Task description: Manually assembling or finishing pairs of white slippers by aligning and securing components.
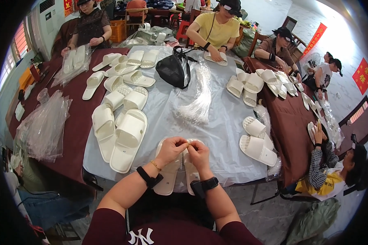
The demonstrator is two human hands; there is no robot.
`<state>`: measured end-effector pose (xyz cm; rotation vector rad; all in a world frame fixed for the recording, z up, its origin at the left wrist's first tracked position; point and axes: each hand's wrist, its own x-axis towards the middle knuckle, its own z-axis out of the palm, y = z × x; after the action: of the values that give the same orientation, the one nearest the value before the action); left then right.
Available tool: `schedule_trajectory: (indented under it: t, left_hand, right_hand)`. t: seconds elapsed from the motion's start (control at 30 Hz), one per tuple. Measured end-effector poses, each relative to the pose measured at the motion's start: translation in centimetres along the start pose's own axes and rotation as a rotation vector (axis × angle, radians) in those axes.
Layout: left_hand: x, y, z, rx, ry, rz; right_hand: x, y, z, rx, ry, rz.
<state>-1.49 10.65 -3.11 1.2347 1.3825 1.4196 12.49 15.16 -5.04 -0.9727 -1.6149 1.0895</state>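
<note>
Landmark: bundle of clear, glossy, hair-thin strands, mid-table, loose ends fanned toward the wearer. The pair of matte white moulded open-toe slippers sits on the near side of the bundle, at the table edge. Left hand and right hand meet above the pair, fingertips pinched together; can't tell what's between them, too small. Hands and black wrist-strapped units block part of both slippers.

Around it: black soft fabric bag just left of the bundle's far end. Rows of white slippers with wide smooth straps left of it; more white slippers with dimpled footbeds right of it. All on crinkled pale-blue plastic sheet. Far left of it, stack of wrinkled clear bags on dark maroon cloth. Beyond it, a co-worker in yellow, both hands on a slipper.
</note>
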Motion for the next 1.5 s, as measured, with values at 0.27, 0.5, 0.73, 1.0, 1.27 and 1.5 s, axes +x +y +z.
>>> schedule_trajectory:
  t: [0.27, 0.5, 0.73, 1.0, 1.27, 1.5]
  left_hand:
    - [-0.3, -0.2, -0.3, -0.007, -0.038, -0.022]
    - [-0.5, 0.4, -0.3, 0.018, -0.032, 0.003]
    - [-0.2, 0.2, -0.2, 0.02, -0.064, -0.002]
    - [-0.1, -0.7, -0.1, 0.019, -0.046, 0.008]
    - [-0.3, -0.6, -0.4, -0.029, -0.05, -0.021]
    - [0.3, -0.4, 0.0, -0.114, 0.008, -0.016]
  right_hand:
    - [-0.1, 0.0, -0.3, 0.007, -0.069, 0.049]
    - [-0.1, 0.4, -0.5, 0.118, -0.103, 0.146]
    - [0.4, 0.1, -1.1, 0.113, -0.135, 0.196]
    - [0.3, -1.1, -1.2, 0.133, -0.147, 0.251]
    - [0.6, -1.1, -1.4, 0.22, -0.212, 0.349]
    - [1.4, -1.2, -1.3, 0.199, -0.232, 0.302]
